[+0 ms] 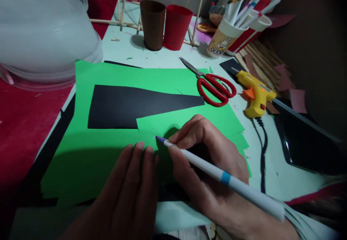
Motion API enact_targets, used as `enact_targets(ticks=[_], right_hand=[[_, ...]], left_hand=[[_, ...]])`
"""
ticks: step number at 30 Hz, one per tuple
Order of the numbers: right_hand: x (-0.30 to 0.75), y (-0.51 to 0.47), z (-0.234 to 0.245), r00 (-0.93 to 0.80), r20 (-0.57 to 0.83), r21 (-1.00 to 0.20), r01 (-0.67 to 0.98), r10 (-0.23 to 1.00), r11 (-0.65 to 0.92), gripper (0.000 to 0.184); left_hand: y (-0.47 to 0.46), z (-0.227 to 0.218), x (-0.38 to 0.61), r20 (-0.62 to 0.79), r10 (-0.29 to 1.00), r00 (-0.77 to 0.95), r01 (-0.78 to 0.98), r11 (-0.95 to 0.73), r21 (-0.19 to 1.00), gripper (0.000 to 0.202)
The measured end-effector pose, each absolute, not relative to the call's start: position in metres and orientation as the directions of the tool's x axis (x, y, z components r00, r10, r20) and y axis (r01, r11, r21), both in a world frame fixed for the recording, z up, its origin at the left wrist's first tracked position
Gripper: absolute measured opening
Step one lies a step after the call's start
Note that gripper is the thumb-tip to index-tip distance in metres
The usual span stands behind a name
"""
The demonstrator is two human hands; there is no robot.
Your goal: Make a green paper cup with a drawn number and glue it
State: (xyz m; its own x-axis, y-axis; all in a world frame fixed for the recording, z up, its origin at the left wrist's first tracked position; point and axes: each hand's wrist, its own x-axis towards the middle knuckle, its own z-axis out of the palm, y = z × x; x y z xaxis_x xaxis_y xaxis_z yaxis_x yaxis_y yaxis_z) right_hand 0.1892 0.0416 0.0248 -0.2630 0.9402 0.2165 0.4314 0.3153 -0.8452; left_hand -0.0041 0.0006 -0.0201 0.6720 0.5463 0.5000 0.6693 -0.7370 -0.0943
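Observation:
A green paper sheet (114, 153) lies on the table with a black paper cutout (127, 104) on top of it. My left hand (127, 193) rests flat on the green sheet's near part, fingers stretched out and together. My right hand (208, 167) grips a white pen (225, 176) with a blue band; its purple tip touches the green paper just below the black cutout, right beside my left fingertips.
Red-handled scissors (214, 86) and a yellow glue gun (256, 93) with a black cord lie to the right. A brown cup (152, 25), a red cup (176, 26) and cups of pens (235, 26) stand at the back. A clear plastic container (40, 34) sits far left.

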Motion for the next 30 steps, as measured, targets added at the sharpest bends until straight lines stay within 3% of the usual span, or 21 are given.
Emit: enact_targets(ticks=[16, 20, 24, 30], right_hand=[[0.197, 0.032, 0.029, -0.320, 0.158, -0.877, 0.389, 0.934, 0.282, 0.022], [0.194, 0.032, 0.027, -0.309, 0.142, -0.890, 0.377, 0.940, 0.258, 0.018], [0.187, 0.037, 0.028, -0.231, 0.124, -0.938, 0.290, 0.965, 0.190, 0.013], [0.190, 0.050, 0.030, 0.062, 0.122, -0.988, 0.107, 0.991, 0.115, 0.015]], left_hand=[[-0.005, -0.010, 0.001, 0.441, 0.639, 0.630, 0.710, -0.704, 0.005, 0.043], [-0.003, -0.019, -0.004, 0.462, 0.617, 0.637, 0.707, -0.706, -0.031, 0.048], [0.001, -0.023, -0.007, 0.499, 0.567, 0.656, 0.676, -0.735, -0.052, 0.049], [0.003, -0.020, -0.005, 0.504, 0.544, 0.671, 0.666, -0.741, -0.087, 0.045]])
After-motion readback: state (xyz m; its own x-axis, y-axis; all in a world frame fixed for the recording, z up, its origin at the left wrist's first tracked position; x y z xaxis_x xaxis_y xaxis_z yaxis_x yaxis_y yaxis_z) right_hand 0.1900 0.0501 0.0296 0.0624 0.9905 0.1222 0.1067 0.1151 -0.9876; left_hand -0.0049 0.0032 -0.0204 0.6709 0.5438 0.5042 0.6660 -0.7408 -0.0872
